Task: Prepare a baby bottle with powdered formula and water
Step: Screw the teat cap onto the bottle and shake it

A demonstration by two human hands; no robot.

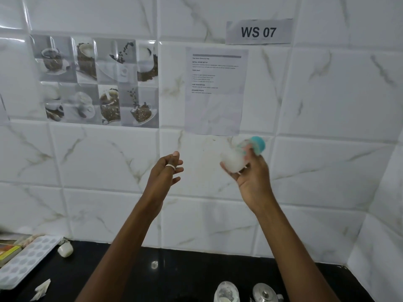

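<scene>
My right hand (pixel 253 175) is raised in front of the tiled wall and grips a baby bottle (pixel 234 160). The bottle holds cloudy white liquid, has a teal cap at its upper right end, is tilted, and looks motion-blurred. My left hand (pixel 168 171) is held up to the bottle's left, apart from it, fingers loosely spread and holding nothing, a ring on one finger. On the black counter at the bottom edge stand a clear jar with white powder (pixel 226 292) and a steel lidded pot (pixel 265 293).
A pale ice-cube tray (pixel 26 258) lies at the left of the counter (pixel 174 269), beside a small white cap (pixel 65 250), crumpled paper (pixel 41 288) and a yellow box (pixel 7 253). A printed sheet (pixel 216 90) and a "WS 07" label (pixel 258 32) hang on the wall.
</scene>
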